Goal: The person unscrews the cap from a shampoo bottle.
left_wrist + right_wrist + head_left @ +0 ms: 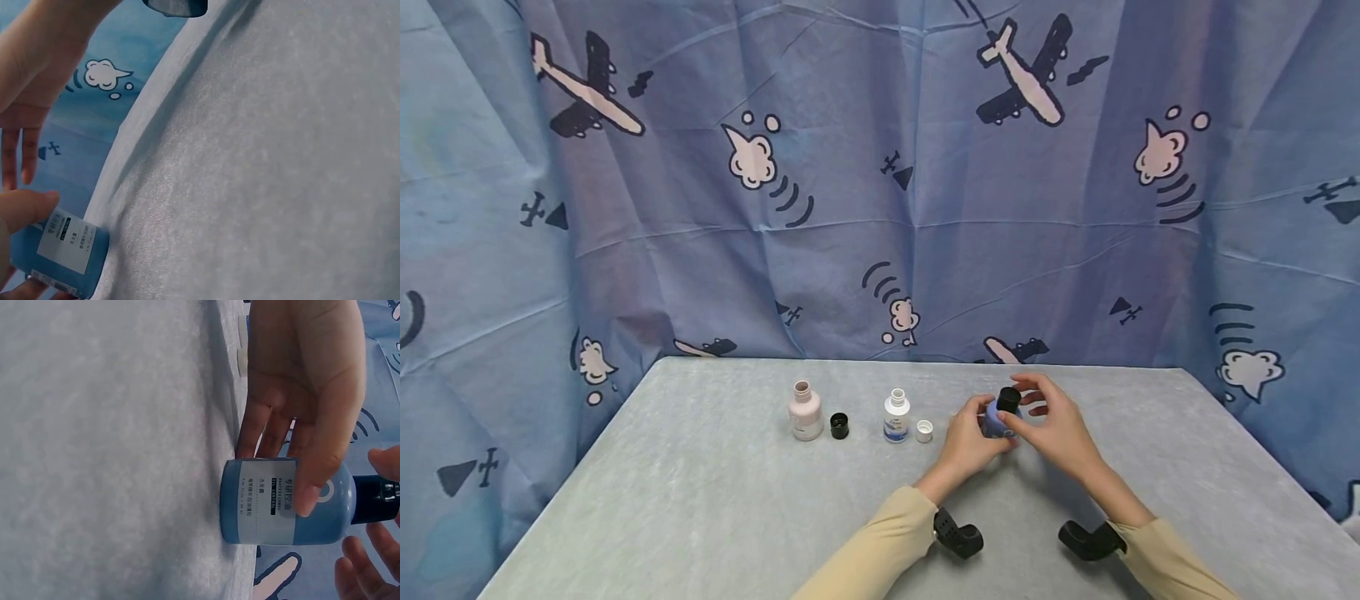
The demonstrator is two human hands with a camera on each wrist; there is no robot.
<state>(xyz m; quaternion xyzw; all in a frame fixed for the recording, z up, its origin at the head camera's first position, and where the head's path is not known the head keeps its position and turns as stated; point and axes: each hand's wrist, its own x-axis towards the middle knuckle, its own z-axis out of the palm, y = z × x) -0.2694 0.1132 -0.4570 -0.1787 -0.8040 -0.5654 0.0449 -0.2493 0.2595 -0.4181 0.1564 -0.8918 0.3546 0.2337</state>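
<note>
A blue bottle [269,500] with a white printed label stands upright on the table in the grip of my left hand [967,437]. The left thumb lies across the label side and the other fingers go round the far side. A black cap [1009,399] sits on the bottle's neck. My right hand [1056,427] is around this cap, its thumb close to the cap and its other fingers spread apart beyond it. In the right wrist view, the right fingertips [353,547] show a gap from the cap.
Left of my hands stand an uncapped pale pink bottle [806,414] and an uncapped small white bottle [896,417]. A loose black cap [839,426] and a white cap [924,431] lie beside them. A blue patterned curtain [850,167] hangs behind the grey table [700,508].
</note>
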